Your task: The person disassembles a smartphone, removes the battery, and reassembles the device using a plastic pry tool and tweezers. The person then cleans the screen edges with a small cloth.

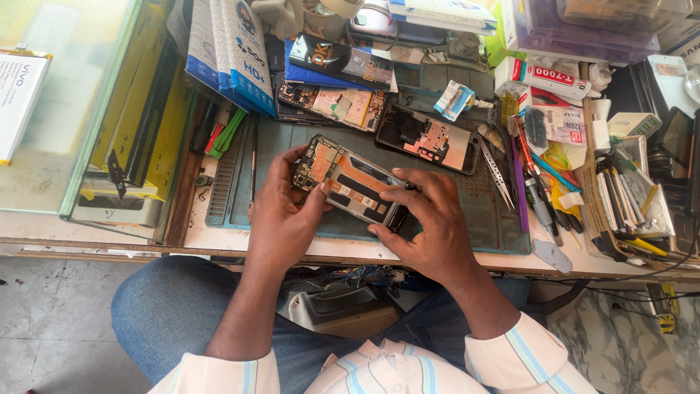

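Opened smartphone (pixel 355 186), a flat rectangle with bare circuit board and coppery inner plates, held tilted over the ribbed teal repair mat (pixel 477 219). Left hand (pixel 281 219) grips its upper end, fingers curled; right hand (pixel 430 226) pinches its lower end. Behind lie two more opened phones (pixel 430 138), (pixel 332 102); metal tweezers (pixel 497 174) lie beside.

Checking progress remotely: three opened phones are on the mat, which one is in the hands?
The opened phone nearest the table edge, held by the left hand and right hand. The other two lie untouched behind it.
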